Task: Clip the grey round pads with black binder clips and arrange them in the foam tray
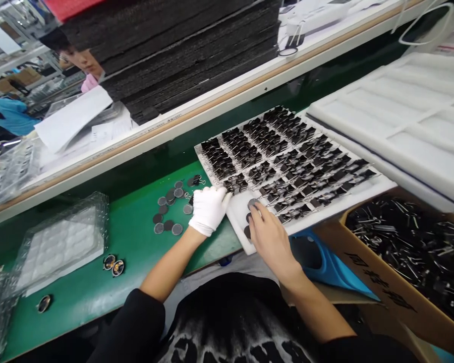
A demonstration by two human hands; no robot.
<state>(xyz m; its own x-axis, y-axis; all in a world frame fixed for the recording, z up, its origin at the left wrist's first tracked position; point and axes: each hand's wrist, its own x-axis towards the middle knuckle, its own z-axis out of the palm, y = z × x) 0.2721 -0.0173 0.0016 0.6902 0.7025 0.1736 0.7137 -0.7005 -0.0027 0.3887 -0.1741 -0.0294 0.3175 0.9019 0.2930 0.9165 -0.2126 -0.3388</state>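
Observation:
My left hand (211, 206), in a white glove, is closed at the near left edge of a white foam tray (236, 217). What its fingers hold, if anything, is hidden. Rows of black binder clips (283, 136) gripping dark parts fill much of this tray. My bare right hand (270, 239) has its fingertips closed on a dark round disc (253, 203) over the tray's near corner. More discs show partly beside those fingers. Left of the glove, several loose grey and black discs (168, 225) lie on the green mat, with a binder clip (199, 180) among them.
An open cardboard box (393, 282) of loose binder clips stands at the right, near a blue plastic piece (336, 272). White foam trays (401, 101) are stacked behind it. Clear plastic trays (64, 237) and round metal-rimmed parts (118, 267) lie left. Across the ledge is another person.

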